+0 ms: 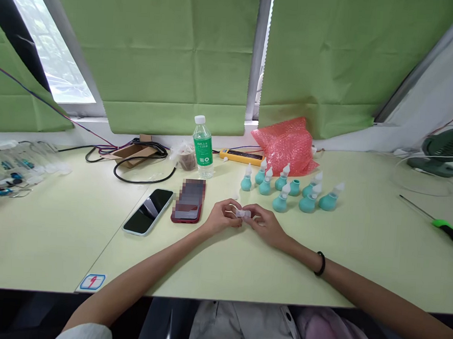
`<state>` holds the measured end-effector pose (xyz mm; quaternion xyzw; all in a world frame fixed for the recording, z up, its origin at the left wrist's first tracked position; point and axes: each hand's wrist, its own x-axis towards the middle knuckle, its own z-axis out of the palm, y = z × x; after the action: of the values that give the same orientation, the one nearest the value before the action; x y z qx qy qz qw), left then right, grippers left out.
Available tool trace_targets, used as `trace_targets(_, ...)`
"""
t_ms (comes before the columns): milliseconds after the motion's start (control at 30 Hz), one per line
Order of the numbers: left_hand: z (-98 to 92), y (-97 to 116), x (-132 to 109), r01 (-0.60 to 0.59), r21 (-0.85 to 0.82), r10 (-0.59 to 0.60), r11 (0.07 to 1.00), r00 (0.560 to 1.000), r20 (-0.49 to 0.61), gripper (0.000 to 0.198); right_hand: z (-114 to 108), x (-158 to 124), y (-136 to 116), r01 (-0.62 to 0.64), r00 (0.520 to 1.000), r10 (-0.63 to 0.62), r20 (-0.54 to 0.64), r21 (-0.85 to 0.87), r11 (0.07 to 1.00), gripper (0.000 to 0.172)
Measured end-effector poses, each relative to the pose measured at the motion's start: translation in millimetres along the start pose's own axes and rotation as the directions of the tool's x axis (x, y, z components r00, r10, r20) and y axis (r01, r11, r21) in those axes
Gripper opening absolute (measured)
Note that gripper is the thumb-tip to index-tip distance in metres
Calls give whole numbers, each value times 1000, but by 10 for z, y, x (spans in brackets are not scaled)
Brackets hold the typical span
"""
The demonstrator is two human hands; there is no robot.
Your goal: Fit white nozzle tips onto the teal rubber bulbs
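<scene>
Over the middle of the table, my left hand (223,215) and my right hand (264,223) meet at a small translucent whitish plastic piece (242,213). The fingertips of both pinch it, one hand at each end; its exact kind is too small to make out. Just beyond my right hand stand several teal squeeze bulbs (280,203), most with clear pointed nozzles on top. One teal bulb (294,187) among them has an uncovered neck.
Left of my hands lie a red-cased phone (188,202) and a white-edged phone (148,212). Behind are a water bottle (203,150), a yellow tool (241,157), a red bubble-wrap bag (289,148) and black cable (143,181). A screwdriver (434,222) lies far right, bagged parts (14,164) far left.
</scene>
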<state>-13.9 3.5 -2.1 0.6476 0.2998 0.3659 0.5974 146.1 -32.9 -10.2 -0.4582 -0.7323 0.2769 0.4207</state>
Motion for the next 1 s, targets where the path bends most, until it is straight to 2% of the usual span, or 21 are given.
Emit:
trace_targets(100, -4, 31, -11, -36, -38, 33, 999, 997, -75, 31, -22, -22, 3, -58, 994, 64, -86, 80, 995, 25)
trace_targets(200, -34, 56, -23, -102, -15, 99, 995, 985, -143, 22, -27, -16, 20, -88, 984, 107, -140, 132, 987, 25)
trace_targets(333, -42, 73, -38, -151, 64, 161, 986, 970, -181, 16, -23, -2, 34, -87, 988, 99, -116, 104, 991, 23)
trace_targets(433, -9, 85, -61, -152, 111, 172, 982, 967, -191, 15, -23, -3, 23, -81, 994, 87, -73, 71, 994, 21)
trace_targets(700, 51, 96, -107, -178, 206, 218, 962, 956, -196, 15, -23, -15, -6, -97, 994, 100, -51, 56, 994, 21)
trace_targets(1000, 60, 92, -114, -214, 329, 276, 920, 949, -155, 15, -18, -31, -23, -43, 999, 44, -30, 36, 998, 22)
